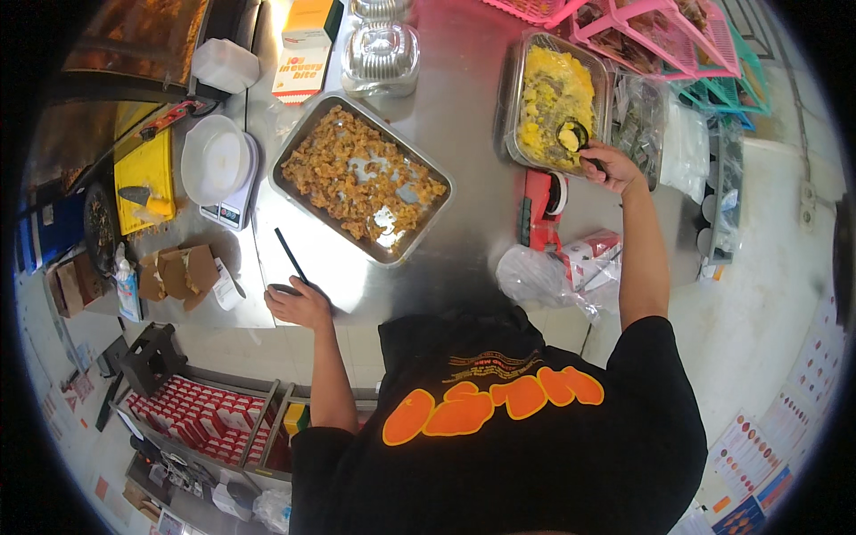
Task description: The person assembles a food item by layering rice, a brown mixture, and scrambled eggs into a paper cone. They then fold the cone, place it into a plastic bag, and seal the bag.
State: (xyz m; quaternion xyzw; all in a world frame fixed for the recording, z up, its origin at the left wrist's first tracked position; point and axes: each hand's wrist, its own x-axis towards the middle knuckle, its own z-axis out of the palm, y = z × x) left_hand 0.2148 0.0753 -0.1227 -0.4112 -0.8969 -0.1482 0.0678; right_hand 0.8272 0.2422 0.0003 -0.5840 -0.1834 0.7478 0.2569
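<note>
- Right hand (613,169): fingers clamped on scoop (584,140) at clear tray (513,134); tilting might spill yellow food (557,85).
- Left hand (301,306), left of clear tray: fingers clamped on black utensil (290,252).

On the metal desk (481,89), the right hand (615,169) has a black spoon (581,131) in its grip, its bowl at the near end of a tray (512,134) of yellow food (557,85), far right. The left hand (299,305) rests at the near edge with a thin black utensil (291,256). Farther off, between the hands, a metal tray (328,220) holds brown crumbly food (330,152). Left of it, a white bowl (214,153) sits on a scale (234,203). A red tape dispenser (538,214) lies just nearer than the yellow food, by a plastic bag (535,272).
</note>
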